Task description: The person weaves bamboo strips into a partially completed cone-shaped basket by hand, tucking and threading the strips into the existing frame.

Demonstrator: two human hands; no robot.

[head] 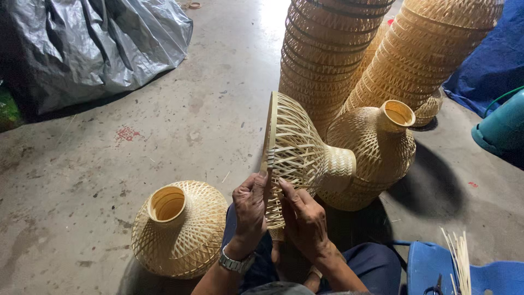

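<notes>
— Between the hands, what's there?
— A woven bamboo shade (pixel 297 150), tipped sideways, neck pointing right, rim at the fingers. Left hand (pixel 250 206) pinches the rim; right hand (pixel 304 218) grips the open lattice.
— Nearby?
— A finished shade (pixel 180 228) left of the left hand; stacks (pixel 327 49) beyond.

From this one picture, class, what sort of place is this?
Probably a bamboo-weaving workshop: tall stacks of woven shades on a bare concrete floor, and spare bamboo strips.
</notes>
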